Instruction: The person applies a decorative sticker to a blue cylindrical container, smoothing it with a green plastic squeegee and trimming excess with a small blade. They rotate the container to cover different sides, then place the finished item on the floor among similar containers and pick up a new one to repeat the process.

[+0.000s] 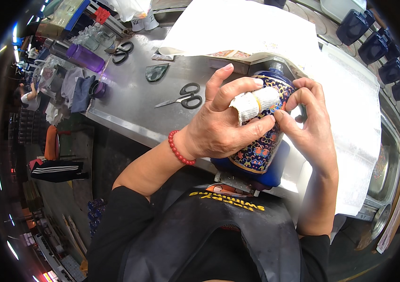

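A dark blue bottle (pixel 256 151) with a clear threaded neck leans at the table's near edge, its neck pointing away from me. A floral pattern in gold, red and orange covers its upward side. My left hand (pixel 221 130) lies over the bottle with fingers spread. One of its fingers wears a white knitted wrap (pixel 256 102) with a yellow band, and its thumb touches the pattern. At the bottle's right side is my right hand (pixel 309 120), fingers bent and thumb tip beside the left thumb. Whether either hand pinches something there is hidden.
Black-handled scissors (pixel 187 100) and a dark green flat piece (pixel 157 72) lie on the metal table (pixel 129 91). Farther left are a second pair of scissors (pixel 122 53) and a purple bottle (pixel 85 58). White paper (pixel 348 141) covers the right side; several dark blue bottles (pixel 351 26) stand beyond.
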Motion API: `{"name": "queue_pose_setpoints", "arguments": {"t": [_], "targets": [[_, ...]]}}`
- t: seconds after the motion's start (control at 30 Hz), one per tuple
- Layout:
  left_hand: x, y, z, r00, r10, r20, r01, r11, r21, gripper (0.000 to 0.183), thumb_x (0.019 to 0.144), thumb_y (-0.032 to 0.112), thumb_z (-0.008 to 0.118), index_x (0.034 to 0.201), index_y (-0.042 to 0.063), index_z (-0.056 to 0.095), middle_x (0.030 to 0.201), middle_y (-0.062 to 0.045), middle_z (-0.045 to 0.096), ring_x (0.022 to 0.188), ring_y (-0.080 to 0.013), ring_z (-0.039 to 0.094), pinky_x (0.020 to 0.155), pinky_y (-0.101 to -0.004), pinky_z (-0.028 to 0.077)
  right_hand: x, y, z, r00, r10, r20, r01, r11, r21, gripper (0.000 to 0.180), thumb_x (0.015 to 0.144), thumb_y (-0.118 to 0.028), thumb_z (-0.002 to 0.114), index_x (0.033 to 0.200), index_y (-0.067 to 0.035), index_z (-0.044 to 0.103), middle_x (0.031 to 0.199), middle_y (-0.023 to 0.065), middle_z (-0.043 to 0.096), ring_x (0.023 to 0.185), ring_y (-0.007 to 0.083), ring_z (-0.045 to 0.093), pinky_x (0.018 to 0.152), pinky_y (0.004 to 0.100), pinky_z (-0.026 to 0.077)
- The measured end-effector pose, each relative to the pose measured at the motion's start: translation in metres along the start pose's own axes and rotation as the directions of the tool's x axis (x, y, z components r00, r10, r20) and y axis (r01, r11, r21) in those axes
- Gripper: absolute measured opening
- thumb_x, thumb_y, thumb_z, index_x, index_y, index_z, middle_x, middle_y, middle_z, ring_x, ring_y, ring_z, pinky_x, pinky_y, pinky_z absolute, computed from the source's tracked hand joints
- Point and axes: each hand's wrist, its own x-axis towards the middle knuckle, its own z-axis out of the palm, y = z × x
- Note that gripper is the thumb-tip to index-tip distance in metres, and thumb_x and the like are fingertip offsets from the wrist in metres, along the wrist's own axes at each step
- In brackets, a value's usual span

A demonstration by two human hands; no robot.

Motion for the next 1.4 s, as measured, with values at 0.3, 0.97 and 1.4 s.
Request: {"name": "queue_pose_setpoints", "arguments": {"t": [0.3,0.97,1.4], "targets": [[-0.001,-0.001,-0.001,0.999,-0.026,0.018,0.027,0.999,-0.02,0.024,0.078,0.012,0.075,0.1,0.02,0.076,0.116,-0.005,0.072,0.127,-0.0282,0.052,0.122,-0.0526,0.023,-0.001,0.002,-0.001,1.0,-0.006,-0.001,0.006,1.0,-0.011,0.023,0.081,-0.018,0.077,0.087,-0.004,0.059,0.126,0.0192,0.052,0.121,0.033,0.054,0.094,0.042,0.048],[0.018,0.002,0.01,0.844,-0.496,0.206,0.535,0.742,-0.404,0.022,0.082,0.014,0.069,0.101,0.007,0.06,0.099,-0.01,0.062,0.105,-0.0293,0.052,0.103,-0.0415,0.031,-0.014,0.017,0.011,0.997,0.002,-0.082,0.006,0.995,0.096,0.019,0.082,-0.012,0.075,0.092,-0.006,0.06,0.127,0.0169,0.05,0.119,0.0259,0.053,0.076,0.0306,0.05],[0.024,0.007,0.018,0.805,-0.546,0.233,0.593,0.757,-0.275,0.031,0.082,0.009,0.068,0.109,0.006,0.054,0.103,-0.007,0.062,0.105,-0.0259,0.053,0.102,-0.0407,0.037,-0.015,0.014,0.012,0.995,-0.002,-0.101,0.011,0.996,0.086,0.021,0.081,-0.013,0.076,0.092,-0.006,0.06,0.128,0.0179,0.051,0.117,0.0267,0.055,0.076,0.0325,0.05]]}}
